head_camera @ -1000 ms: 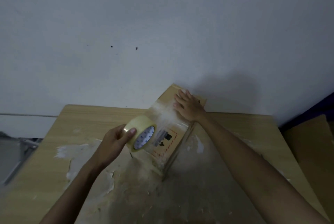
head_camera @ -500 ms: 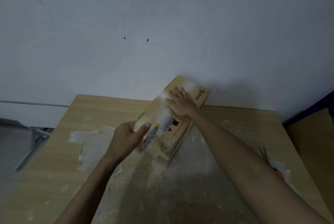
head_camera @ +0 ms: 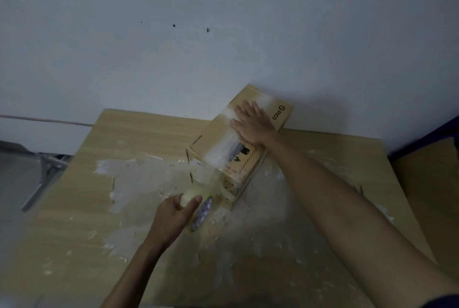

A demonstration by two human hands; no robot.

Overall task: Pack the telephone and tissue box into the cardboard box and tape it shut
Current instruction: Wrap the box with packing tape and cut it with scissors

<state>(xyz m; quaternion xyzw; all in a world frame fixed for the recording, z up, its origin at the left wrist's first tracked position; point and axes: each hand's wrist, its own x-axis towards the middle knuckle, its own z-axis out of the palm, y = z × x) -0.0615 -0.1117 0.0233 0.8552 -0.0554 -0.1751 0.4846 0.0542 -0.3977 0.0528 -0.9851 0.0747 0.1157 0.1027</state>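
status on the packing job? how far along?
Done: the cardboard box is closed, and neither telephone nor tissue box is in view, so probably packed. In hand: the left hand grips the tape roll off the box's near end, a tape strip running along the top; the right hand presses flat on the far top. Left: stick the strip down the near face and cut it.

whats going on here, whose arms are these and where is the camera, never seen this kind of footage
No machine here: a person works bare-handed, filmed by one wide-angle camera worn on the head, looking down. A closed cardboard box lies on a scuffed wooden table by a wall. The right hand lies flat on its top, fingers straight. The left hand grips a tape roll at the box's near end; clear tape runs along the top. Contents are hidden.
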